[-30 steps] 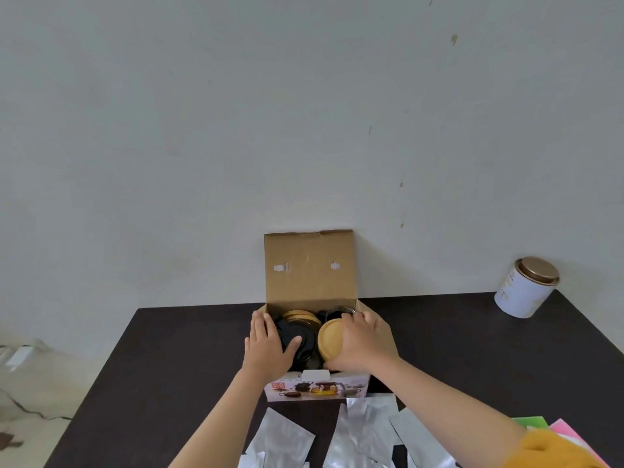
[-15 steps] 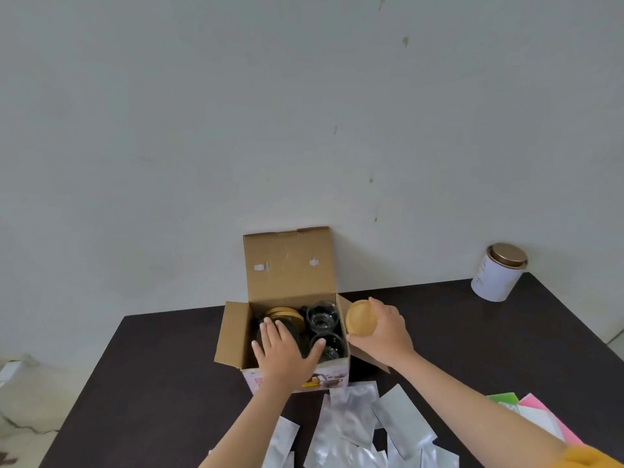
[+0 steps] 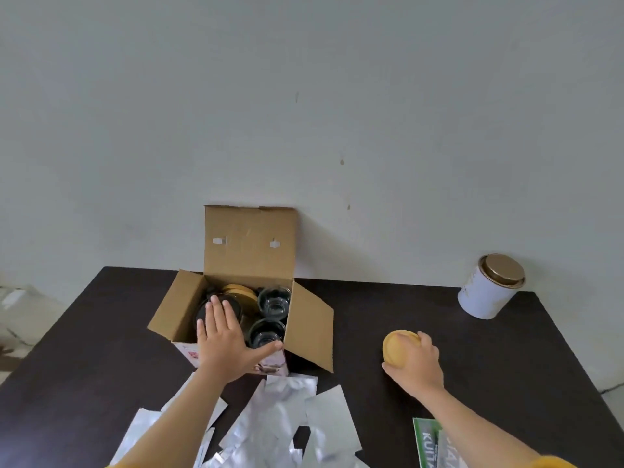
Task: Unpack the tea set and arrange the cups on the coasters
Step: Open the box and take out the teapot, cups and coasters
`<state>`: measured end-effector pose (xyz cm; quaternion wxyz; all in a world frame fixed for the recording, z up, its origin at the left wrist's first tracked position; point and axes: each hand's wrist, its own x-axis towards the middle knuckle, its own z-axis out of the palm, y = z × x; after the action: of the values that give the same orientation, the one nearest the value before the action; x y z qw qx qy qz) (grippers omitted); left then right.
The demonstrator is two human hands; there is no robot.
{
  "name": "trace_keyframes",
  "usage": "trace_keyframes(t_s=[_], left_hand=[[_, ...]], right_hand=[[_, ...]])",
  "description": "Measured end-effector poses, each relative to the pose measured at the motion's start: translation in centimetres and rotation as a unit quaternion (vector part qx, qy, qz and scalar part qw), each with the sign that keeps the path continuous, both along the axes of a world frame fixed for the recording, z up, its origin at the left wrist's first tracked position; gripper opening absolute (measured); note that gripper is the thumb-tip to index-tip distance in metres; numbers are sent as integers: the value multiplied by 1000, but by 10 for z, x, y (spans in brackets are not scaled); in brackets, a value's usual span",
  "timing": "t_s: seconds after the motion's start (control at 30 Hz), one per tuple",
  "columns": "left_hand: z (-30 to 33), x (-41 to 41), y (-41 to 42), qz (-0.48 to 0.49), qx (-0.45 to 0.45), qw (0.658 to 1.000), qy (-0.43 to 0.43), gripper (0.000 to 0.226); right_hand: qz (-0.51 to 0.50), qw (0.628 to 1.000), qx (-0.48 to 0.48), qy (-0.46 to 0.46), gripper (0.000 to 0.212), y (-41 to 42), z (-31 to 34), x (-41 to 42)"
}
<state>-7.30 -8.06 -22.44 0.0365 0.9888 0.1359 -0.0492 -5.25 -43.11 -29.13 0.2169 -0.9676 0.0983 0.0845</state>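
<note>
An open cardboard box point(image 3: 310, 329) stands on the dark table point(image 3: 422, 319) near the wall. Inside it are two clear glass cups point(image 3: 274, 300), a stack of round wooden coasters point(image 3: 240, 292) and a dark round piece partly hidden under my left hand. My left hand point(image 3: 224, 342) lies flat with fingers spread on the box's front edge, holding nothing. My right hand point(image 3: 417, 361) is out to the right of the box, just above the table, gripping round wooden coasters point(image 3: 395, 347).
A white tin with a bronze lid point(image 3: 489, 287) stands at the back right by the wall. Several silver foil sachets point(image 3: 277, 423) lie in front of the box. A green packet point(image 3: 432, 444) lies at the near right edge.
My right hand has lifted the wooden coasters out of the box and carried them right, down toward the table. My left hand has stayed on the box.
</note>
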Motion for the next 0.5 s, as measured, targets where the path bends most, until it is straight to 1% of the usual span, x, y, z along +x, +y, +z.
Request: trace_keyframes(t_s=[0.13,0.23,0.5], left_hand=[[-6,1,-1,2,18,1000,-6,152],[-12,2,0,2,15,1000,-18,149],[-24,5,4,-1,26,1000,-17,143]], right_hand=[[0,1000,13,-28,68,-26,-15,30],[-7,999,31,-37,69,-36,-23,55],[-38,997,51,-36,71,-36,-28,130]])
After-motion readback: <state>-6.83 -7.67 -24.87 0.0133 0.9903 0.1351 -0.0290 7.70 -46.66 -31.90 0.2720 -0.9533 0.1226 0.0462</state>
